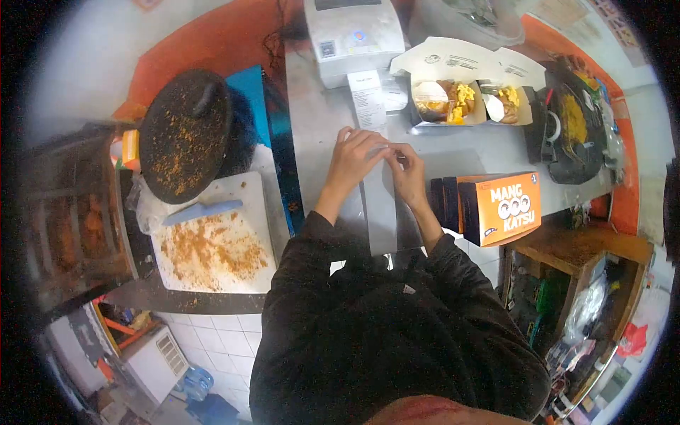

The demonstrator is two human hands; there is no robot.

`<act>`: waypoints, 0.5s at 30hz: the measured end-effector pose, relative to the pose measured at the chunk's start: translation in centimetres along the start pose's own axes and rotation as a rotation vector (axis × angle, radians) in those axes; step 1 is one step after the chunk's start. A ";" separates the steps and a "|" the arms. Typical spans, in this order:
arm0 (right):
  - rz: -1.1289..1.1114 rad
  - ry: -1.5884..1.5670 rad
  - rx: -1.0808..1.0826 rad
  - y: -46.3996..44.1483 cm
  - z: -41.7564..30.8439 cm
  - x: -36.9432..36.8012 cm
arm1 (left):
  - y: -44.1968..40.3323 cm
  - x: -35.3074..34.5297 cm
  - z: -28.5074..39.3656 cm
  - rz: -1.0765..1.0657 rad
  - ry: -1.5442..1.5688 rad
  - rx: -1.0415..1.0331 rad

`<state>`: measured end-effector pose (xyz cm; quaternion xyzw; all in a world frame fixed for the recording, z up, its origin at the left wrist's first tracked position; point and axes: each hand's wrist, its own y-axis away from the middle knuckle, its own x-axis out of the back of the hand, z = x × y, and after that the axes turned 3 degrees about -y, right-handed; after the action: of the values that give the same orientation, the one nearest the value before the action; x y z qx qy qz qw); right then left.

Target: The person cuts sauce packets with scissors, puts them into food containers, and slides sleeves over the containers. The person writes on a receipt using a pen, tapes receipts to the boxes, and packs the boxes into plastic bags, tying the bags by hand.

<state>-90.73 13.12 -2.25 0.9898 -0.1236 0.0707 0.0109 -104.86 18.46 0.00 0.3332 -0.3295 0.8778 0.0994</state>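
Note:
A long paper strip [380, 205] runs from the white label printer [358, 42] toward my body, and its far end is a printed receipt [368, 106]. Across the strip lies my left hand [354, 157], fingers bent and closed on the paper just below the printed part. My right hand [408, 173] meets it from the other side, thumb and fingertips pinched at the strip's right edge. The fingertips of both hands nearly touch, so the exact grip on the paper is partly hidden.
An open two-compartment food box [443, 122] with egg and meat stands right of the printer. Orange printed boxes [504, 209] are nearer. At left are a crumb-covered cutting board [212, 248], a blue-handled knife [203, 212] and a dark round stone slab [185, 138].

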 end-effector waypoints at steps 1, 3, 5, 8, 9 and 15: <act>0.002 0.009 0.054 -0.2 -0.4 0.0 | -0.3 0.1 -0.5 -0.001 0.013 -0.005; 0.005 0.022 0.108 -0.5 -0.6 0.3 | -1.1 0.3 -1.4 -0.106 0.132 -0.004; -0.040 0.043 0.173 -0.7 -0.7 0.5 | -1.6 0.6 -2.1 -0.194 0.221 0.084; -0.006 0.041 0.171 -0.6 -0.2 0.4 | -1.7 0.1 -2.4 -0.284 0.494 0.279; -0.008 0.037 0.172 -0.6 -0.1 0.5 | -1.5 -0.2 -2.5 -0.282 0.681 0.382; 0.026 0.012 0.157 -0.2 0.3 1.0 | -1.6 -0.3 -1.6 -0.133 0.378 0.389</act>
<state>-89.65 13.09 -2.43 0.9854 -0.1306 0.0862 -0.0671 -104.79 20.78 -0.30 0.1970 -0.1079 0.9627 0.1509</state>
